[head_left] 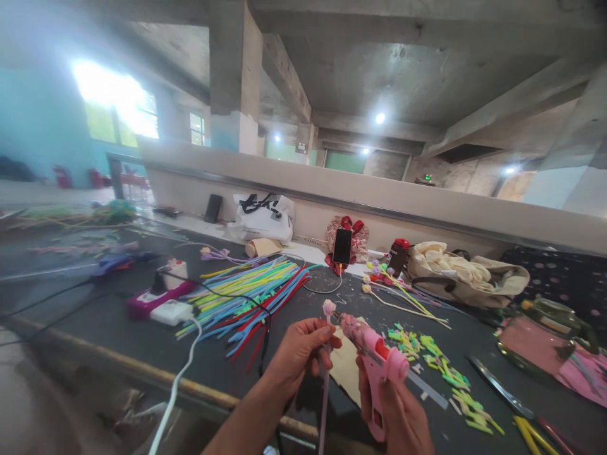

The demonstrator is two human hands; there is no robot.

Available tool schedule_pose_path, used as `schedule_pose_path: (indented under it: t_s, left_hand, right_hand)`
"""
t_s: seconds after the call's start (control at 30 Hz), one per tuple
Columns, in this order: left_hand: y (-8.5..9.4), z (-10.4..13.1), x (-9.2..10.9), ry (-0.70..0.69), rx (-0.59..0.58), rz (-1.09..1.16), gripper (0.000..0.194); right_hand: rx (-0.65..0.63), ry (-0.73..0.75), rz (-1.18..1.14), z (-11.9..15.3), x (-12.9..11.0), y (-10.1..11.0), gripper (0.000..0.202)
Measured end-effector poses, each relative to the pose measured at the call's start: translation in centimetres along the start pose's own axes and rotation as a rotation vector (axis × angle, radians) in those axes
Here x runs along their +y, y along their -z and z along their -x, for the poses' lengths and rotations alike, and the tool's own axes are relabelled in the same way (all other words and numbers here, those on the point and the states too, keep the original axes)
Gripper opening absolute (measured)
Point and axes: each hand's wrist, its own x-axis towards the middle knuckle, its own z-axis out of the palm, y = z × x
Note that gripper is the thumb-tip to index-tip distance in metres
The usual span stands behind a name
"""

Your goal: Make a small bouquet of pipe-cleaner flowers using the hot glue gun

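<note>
Right hand [403,404] clamped round pink hot-glue gun [374,359]; left hand [306,346], fingers pinched on lilac stem [325,398] below pale bud [329,307]. Advisable: stem steady, nozzle [337,315] close.

Pink glue gun [376,360] tilting, nozzle pointing up and left, handle hanging down; orange-red showing in top of body. Small round flower [329,307], pale pink to cream, sitting on top of thin pale purple stem [324,401]. Stem standing nearly upright, running down past table edge. Nozzle hovering just beside flower, contact not showing clearly.
</note>
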Motion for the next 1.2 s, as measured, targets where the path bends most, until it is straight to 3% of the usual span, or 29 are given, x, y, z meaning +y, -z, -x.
schedule_pose_path:
  t_s: [0.3, 0.9, 1.2]
  left_hand:
    - [-0.2, 0.1, 0.0, -0.024, 0.001, -0.052, 0.027]
    - [0.1, -0.2, -0.3, -0.050, 0.035, -0.069, 0.024]
    - [-0.1, -0.2, -0.3, -0.063, 0.050, -0.106, 0.023]
  right_hand:
    - [-0.048, 0.079, 0.133, -0.4, 0.4, 0.3, 0.048]
    - [-0.007, 0.077, 0.248, -0.4, 0.7, 0.8, 0.059]
    - [-0.046, 0.083, 0.227, -0.7, -0.3, 0.5, 0.049]
